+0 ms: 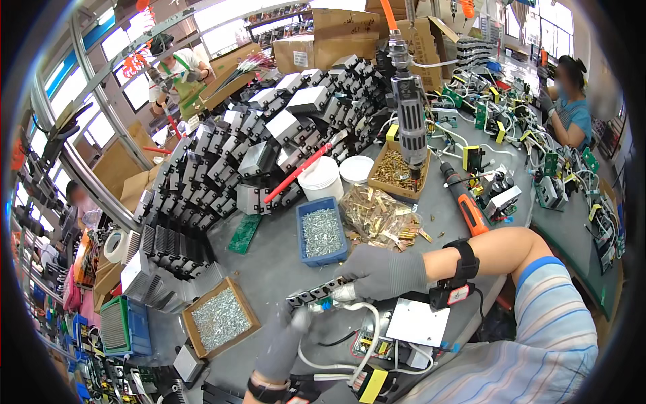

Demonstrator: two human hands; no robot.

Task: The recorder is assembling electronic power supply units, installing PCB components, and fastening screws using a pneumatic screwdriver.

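My right hand (383,273), in a grey glove with pale fingertips, is closed on one end of a black strip (315,294) with a row of square slots. A small blue part shows under the fingertips. My left hand (277,343), also gloved, is just below the strip's other end; its fingers are smeared by motion, and I cannot tell whether they touch it. White cables (369,337) loop from beside the strip to a green circuit board (377,343), a white metal plate (417,322) and a yellow-and-black transformer (372,386) near my body.
A blue bin of screws (321,232), a cardboard tray of screws (221,318), and a bag of brass-coloured parts (380,215) surround my hands. An orange power screwdriver (468,205) lies right; another driver (410,101) hangs overhead. Stacked metal housings (269,135) rise behind. Co-workers stand beyond.
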